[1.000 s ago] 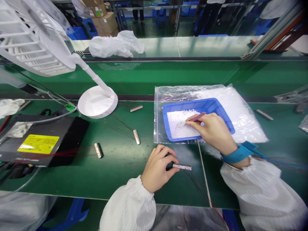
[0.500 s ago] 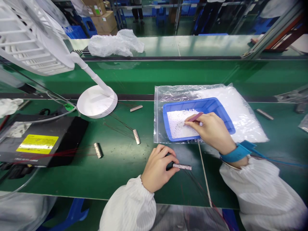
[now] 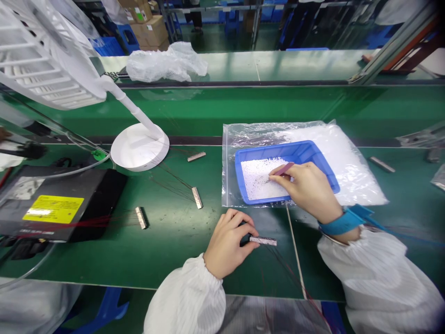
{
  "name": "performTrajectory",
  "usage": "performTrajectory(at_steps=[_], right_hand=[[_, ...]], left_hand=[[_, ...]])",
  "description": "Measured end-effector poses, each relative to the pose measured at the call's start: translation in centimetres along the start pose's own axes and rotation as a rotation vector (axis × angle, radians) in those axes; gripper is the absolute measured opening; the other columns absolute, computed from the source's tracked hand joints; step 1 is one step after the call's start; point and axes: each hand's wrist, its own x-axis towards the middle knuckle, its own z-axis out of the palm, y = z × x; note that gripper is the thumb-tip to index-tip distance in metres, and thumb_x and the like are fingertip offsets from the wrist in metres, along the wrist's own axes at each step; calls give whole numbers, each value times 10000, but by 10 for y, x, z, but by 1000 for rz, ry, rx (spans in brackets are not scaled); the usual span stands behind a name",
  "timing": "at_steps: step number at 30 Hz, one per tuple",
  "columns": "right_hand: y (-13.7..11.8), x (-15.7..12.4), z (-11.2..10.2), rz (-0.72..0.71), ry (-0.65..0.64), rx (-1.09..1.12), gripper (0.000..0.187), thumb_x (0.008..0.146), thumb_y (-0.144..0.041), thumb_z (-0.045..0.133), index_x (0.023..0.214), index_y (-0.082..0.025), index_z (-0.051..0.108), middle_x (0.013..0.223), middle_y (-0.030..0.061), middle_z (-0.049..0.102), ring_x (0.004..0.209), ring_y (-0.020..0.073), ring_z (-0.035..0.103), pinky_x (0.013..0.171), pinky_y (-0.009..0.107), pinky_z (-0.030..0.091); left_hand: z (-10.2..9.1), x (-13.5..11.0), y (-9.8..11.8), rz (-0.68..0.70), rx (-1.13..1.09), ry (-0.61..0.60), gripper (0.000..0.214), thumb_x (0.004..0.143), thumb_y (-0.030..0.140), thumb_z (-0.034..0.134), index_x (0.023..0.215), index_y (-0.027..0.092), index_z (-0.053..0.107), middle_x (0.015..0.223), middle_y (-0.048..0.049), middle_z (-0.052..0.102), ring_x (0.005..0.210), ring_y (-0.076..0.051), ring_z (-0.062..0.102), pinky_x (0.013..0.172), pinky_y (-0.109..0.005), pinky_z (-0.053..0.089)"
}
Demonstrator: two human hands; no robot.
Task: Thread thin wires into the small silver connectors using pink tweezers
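My left hand (image 3: pixel 227 243) is closed at the fingertips on one end of a small, narrow connector strip (image 3: pixel 266 241) with a pale, speckled top. Thin dark red wires trail from it toward the bench's front edge. In my right hand (image 3: pixel 308 190) is a pair of maroon tweezers (image 3: pixel 285 168), pinched between thumb and fingers. Their tips point down into tiny white beads (image 3: pixel 255 178), whose surface shows dark specks. A blue plastic tray (image 3: pixel 327 171) holds the beads. Under the tray lies a clear zip bag (image 3: pixel 351 162) full of white material. The tweezer tips are too small to make out.
Similar strips (image 3: pixel 197 198) with fine wires lie left of my hands. Another strip (image 3: pixel 381 164) is at the right. A white fan (image 3: pixel 139 148) stands at the back left, behind a black box (image 3: pixel 97 199) with a yellow label. A blue wrist strap (image 3: pixel 342 222) trails its cord rightward.
My right hand has shifted very slightly right with the tweezers. My left hand and its strip are unmoved. A dark object has come into view at the far left edge.
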Motion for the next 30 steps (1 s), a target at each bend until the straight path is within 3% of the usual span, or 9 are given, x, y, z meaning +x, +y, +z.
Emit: performTrajectory(at_steps=[8,17,30], right_hand=[[3,-3,-7,7,53,0,269,872,-412,518,841,-221,705,814,18,724,733,209,641,690,345,437],[-2,0,-3,19,-25,35,276,871,-414,524,837,-217,714,783,39,718,766,226,638,745,363,435],[-2,0,-3,15,-8,7,270,870,-408,527,845,-221,720,767,36,717,770,232,643,732,364,434]], left_hand=[[0,0,0,-2,-2,-3,142,736,173,736,840,214,649,992,-8,616,982,-206,498,835,-383,423],[0,0,0,-5,-12,-4,140,741,171,734,846,211,652,992,-10,614,980,-204,495,848,-383,417],[-1,0,0,-4,0,-7,138,740,169,733,838,216,648,996,-7,617,983,-205,496,840,-378,414]])
